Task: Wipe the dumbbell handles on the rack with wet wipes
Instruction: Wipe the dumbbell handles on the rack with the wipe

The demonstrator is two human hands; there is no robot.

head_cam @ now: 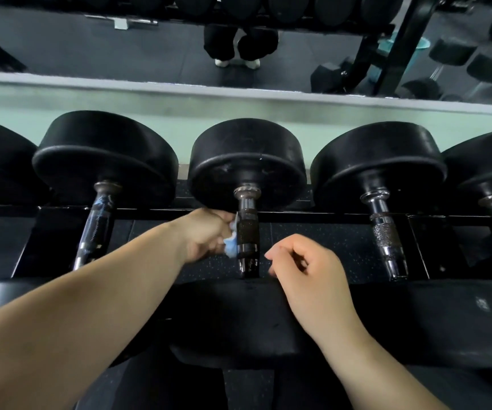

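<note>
Several black round dumbbells lie side by side on a black rack [327, 216]. My left hand [206, 235] grips a crumpled blue-white wet wipe [230, 243] and holds it against the left side of the middle dumbbell's handle [247, 235]. The handle is dark and knurled with chrome collars. My right hand [303, 270] hovers just right of that handle, fingers loosely curled, holding nothing. It is above the near black head of the same dumbbell [238, 321].
Neighbouring handles sit to the left [97, 226] and right [385, 235]. Behind the rack runs a pale green wall ledge [150, 108] under a mirror [120, 45] showing my legs, more dumbbells and a teal bin.
</note>
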